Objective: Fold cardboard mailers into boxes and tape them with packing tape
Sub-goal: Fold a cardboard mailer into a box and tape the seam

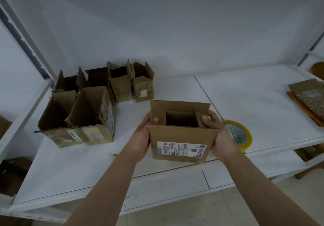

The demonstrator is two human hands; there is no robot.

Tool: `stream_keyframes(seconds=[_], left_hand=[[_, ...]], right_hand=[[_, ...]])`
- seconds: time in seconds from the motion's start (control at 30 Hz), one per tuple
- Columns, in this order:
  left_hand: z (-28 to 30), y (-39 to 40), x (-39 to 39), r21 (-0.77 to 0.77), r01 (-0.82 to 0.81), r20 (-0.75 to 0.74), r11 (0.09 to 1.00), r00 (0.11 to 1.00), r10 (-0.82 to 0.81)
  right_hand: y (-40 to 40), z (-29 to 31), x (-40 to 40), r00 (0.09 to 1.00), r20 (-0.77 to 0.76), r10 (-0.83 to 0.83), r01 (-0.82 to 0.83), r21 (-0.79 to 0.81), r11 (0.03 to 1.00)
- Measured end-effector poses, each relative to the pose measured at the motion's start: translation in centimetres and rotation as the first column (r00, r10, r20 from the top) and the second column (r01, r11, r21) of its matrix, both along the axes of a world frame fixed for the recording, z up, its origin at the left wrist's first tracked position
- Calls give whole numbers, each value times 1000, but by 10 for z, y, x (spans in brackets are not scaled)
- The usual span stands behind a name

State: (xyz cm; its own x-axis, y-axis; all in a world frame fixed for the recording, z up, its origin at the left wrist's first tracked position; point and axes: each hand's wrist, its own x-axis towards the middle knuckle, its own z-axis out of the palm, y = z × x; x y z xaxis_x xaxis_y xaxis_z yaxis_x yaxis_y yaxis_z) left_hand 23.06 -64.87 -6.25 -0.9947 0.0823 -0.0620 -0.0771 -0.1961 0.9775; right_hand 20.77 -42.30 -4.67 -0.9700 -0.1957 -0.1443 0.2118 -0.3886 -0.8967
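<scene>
my left hand [140,138] and right hand [221,138] grip the sides of an open cardboard box [182,138], thumbs pressing its end flaps inward, above the white worktop [263,103]. the tape roll [241,134] lies just right; folded boxes [84,108] stand left, flat mailers [310,99] far right.

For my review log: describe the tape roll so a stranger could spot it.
On the white shelf, look just right of the held box, behind the right hand. The packing tape roll lies flat there: the only round, yellowish, see-through thing among brown cardboard.
</scene>
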Motion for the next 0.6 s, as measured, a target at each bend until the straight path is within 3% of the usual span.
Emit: stream_keyframes(seconds=[0.13,0.47,0.5,0.6], left_hand=[[4,2,0,28,47,-10,999,999,-46],[15,10,5,83,-108,-53,991,992,112],[16,9,7,61,-99,-84,993,991,104],[21,13,11,-216,-94,-146,972,987,63]], right_hand=[[2,0,2,998,-61,-29,29,12,999],[-2,5,6,977,-146,-154,159,29,987],[-3,5,5,976,-142,-167,172,29,985],[-5,1,3,977,-107,-186,186,-5,983]])
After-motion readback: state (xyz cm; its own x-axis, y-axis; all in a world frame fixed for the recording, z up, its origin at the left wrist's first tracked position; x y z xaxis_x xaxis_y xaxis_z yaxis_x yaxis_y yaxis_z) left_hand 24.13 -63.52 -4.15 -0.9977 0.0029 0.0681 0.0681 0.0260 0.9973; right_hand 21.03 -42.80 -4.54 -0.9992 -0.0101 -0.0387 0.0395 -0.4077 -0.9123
